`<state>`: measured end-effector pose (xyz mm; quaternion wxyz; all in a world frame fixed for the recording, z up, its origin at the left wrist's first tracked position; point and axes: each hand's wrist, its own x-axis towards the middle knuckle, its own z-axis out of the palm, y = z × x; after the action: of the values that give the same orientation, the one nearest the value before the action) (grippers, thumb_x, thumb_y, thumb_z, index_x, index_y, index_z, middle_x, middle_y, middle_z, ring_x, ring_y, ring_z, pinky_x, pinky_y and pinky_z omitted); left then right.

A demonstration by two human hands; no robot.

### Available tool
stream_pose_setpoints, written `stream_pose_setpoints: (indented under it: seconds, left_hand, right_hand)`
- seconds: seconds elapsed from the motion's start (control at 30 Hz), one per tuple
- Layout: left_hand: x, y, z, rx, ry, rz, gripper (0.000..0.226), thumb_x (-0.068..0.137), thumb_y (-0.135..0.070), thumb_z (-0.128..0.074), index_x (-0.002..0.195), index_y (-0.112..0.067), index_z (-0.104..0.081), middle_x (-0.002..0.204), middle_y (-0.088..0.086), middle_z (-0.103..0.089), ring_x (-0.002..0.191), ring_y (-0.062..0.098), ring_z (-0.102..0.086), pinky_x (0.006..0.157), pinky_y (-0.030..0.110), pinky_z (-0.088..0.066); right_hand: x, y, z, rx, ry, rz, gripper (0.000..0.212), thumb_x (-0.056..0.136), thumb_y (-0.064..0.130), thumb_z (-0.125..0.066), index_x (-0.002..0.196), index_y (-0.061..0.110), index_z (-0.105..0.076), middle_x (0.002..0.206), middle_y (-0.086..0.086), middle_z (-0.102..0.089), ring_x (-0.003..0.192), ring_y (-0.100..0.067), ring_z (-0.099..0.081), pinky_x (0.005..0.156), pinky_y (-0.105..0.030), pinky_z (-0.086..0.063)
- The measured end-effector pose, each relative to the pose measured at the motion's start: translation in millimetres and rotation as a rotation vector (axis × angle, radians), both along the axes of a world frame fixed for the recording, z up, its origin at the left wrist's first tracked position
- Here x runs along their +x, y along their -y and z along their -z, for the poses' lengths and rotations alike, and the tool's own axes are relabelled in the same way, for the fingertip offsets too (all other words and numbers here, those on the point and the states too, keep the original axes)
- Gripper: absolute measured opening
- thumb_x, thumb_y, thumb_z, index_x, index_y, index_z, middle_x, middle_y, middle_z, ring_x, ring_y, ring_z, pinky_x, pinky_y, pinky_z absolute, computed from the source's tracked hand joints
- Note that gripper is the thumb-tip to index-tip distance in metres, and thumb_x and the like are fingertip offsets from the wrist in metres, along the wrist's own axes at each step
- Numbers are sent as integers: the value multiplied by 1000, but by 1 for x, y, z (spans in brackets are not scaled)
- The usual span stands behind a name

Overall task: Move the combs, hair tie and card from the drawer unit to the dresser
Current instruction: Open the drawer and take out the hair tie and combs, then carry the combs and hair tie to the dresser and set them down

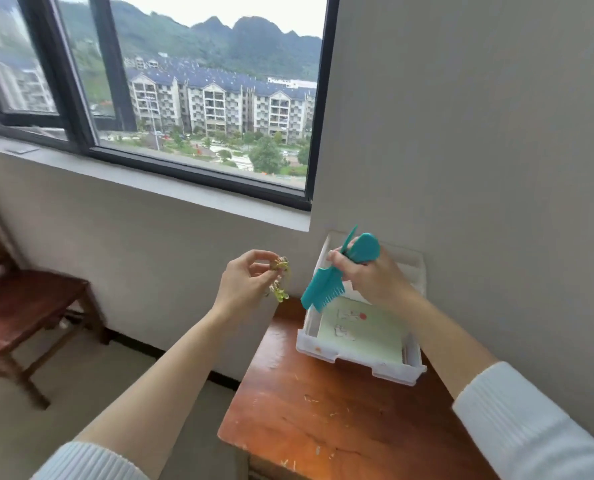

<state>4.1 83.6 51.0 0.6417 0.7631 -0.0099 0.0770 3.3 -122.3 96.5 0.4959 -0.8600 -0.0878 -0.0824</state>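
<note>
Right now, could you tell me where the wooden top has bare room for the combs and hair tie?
The wooden top is bare from its near edge up to the white drawer. The far right corner is crowded: the drawer, holding the card, fills it.

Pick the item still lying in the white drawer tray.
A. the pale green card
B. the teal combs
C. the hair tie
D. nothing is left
A: the pale green card lies flat in the white drawer tray, while the right hand holds the teal combs above it and the left hand pinches the hair tie.
</note>
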Motion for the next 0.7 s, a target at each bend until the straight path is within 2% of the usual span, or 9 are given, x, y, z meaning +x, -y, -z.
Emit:
stream_pose_setpoints:
  seconds: [0.07, 0.13, 0.23, 0.37, 0.43, 0.53, 0.57, 0.7]
  left_hand:
    - [-37, -21, 1, 33, 8, -103, 14, 82, -17, -71, 93, -25, -69, 86, 1, -75, 69, 8, -67, 60, 22, -49]
    - [-80, -43, 9, 43, -5, -219, 14, 80, -18, -71, 87, -30, -69, 84, -1, -75, 67, 6, -67, 62, 22, -49]
    - [-157, -77, 27, 17, -69, -382, 17, 79, -13, -68, 83, -30, -67, 83, 3, -74, 69, 14, -67, 67, 34, -56]
    - [-269, -125, 46, -10, -144, -628, 18, 80, -4, -66, 84, -22, -66, 82, 7, -70, 73, 22, -64, 69, 40, -55]
    - [-330, -151, 51, -23, -166, -756, 15, 80, -4, -66, 90, -16, -67, 87, 10, -72, 75, 21, -64, 70, 38, -55]
    - [-425, -190, 52, -19, -187, -938, 15, 81, -5, -64, 93, -14, -67, 90, 8, -73, 76, 19, -66, 63, 32, -54]
    - [-458, -204, 51, -17, -192, -997, 15, 82, -4, -63, 94, -12, -67, 91, 8, -73, 77, 21, -66, 63, 32, -54]
    - [-592, -256, 45, 12, -187, -1210, 14, 83, -6, -65, 97, -9, -66, 99, 8, -72, 81, 19, -66, 58, 22, -52]
  right_hand:
    - [-11, -18, 4, 146, -23, -35, 23, 87, 20, -66, 84, -3, -65, 62, -3, -59, 44, 0, -56, 42, -12, -44]
    - [-28, -39, 17, 206, -98, -107, 19, 86, 17, -67, 80, -1, -67, 57, -4, -58, 37, 0, -53, 39, -12, -43]
    - [-68, -82, 45, 272, -229, -235, 15, 83, 9, -69, 68, 10, -68, 54, -4, -58, 36, -5, -52, 40, -16, -46]
    - [-138, -154, 71, 298, -379, -430, 12, 78, 2, -72, 68, 9, -71, 57, -7, -64, 40, -9, -57, 42, -19, -50]
    - [-176, -197, 78, 293, -443, -518, 8, 75, 4, -73, 69, 9, -72, 59, -7, -65, 43, -11, -57, 45, -22, -52]
    - [-242, -266, 81, 245, -491, -676, 2, 72, 9, -74, 71, 11, -73, 61, -7, -68, 48, -14, -62, 61, -34, -58]
    - [-267, -290, 81, 228, -499, -735, 2, 72, 10, -73, 71, 11, -73, 60, -7, -69, 48, -14, -62, 62, -35, -58]
    - [-380, -386, 80, 199, -545, -935, 6, 75, 5, -72, 70, 8, -71, 53, -4, -67, 41, -11, -61, 45, -22, -53]
